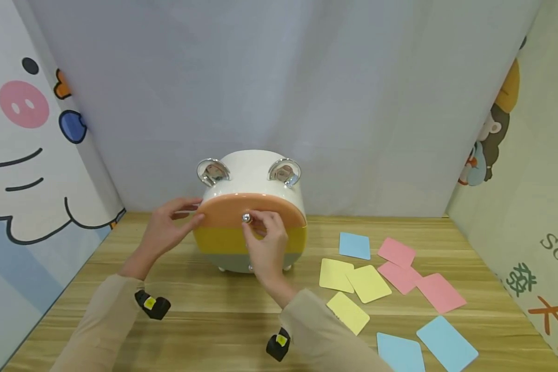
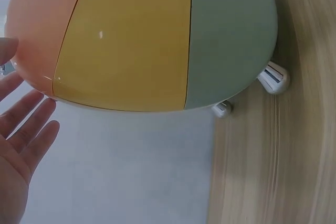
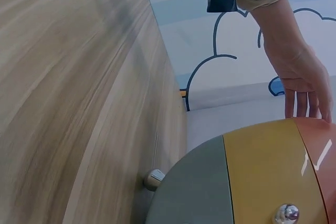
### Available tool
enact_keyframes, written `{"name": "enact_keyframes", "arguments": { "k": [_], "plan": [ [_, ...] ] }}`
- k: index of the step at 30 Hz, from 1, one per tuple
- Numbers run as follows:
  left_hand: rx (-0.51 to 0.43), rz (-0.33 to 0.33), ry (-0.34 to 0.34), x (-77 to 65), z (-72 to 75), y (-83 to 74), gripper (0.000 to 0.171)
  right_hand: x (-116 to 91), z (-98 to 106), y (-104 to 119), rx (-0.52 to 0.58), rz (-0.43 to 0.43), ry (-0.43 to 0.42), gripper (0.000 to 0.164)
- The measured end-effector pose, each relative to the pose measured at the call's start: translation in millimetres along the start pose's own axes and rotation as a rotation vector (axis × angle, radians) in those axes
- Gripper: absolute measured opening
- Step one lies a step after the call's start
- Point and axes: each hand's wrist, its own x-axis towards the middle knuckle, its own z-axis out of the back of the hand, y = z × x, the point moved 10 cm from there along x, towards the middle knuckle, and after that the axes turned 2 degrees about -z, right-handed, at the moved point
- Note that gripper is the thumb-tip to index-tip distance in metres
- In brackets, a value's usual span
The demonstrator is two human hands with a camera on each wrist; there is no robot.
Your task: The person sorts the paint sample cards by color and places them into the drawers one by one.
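The right hand [image 1: 268,245] pinches the top knob [image 1: 246,218] of the box [image 1: 251,175], which stands on the table [image 1: 209,330]. The left hand [image 1: 164,231], fingers spread, touches the box's left edge.

and we're in a small, booth-like corner here, a wood-grain tabletop [image 1: 204,330] hemmed in by a plain pale backdrop [image 1: 376,103], a cartoon-printed left panel [image 1: 18,165] and, over on the right, an illustrated panel [image 1: 516,217] carrying lettering [image 1: 546,311]; home, office or studio, no telling from here!
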Motion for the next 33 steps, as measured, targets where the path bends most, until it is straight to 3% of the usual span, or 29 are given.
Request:
{"name": "enact_keyframes", "arguments": {
  "k": [8, 13, 15, 19, 33],
  "plan": [
    [-0.013, 0.009, -0.004, 1.3, 2.5, -0.8, 0.027, -4, -3, -11, 0.003, 0.034, -0.053, 0.016],
    [-0.015, 0.013, 0.0, 2.1, 5.4, -20.2, 0.026, -4, -4, -5, -0.053, 0.123, -0.045, 0.016],
    [-0.017, 0.016, 0.003, 2.2, 5.0, -19.1, 0.026, -3, -5, -1, -0.1, 0.176, -0.036, 0.016],
    [-0.031, 0.007, 0.009, 1.9, 1.3, -0.9, 0.026, -3, -5, 4, -0.171, 0.253, -0.027, 0.015],
    [-0.018, 0.035, 0.036, 3.7, 3.2, 3.2, 0.023, -1, -5, 15, -0.256, 0.385, 0.005, 0.014]
  ]
}}
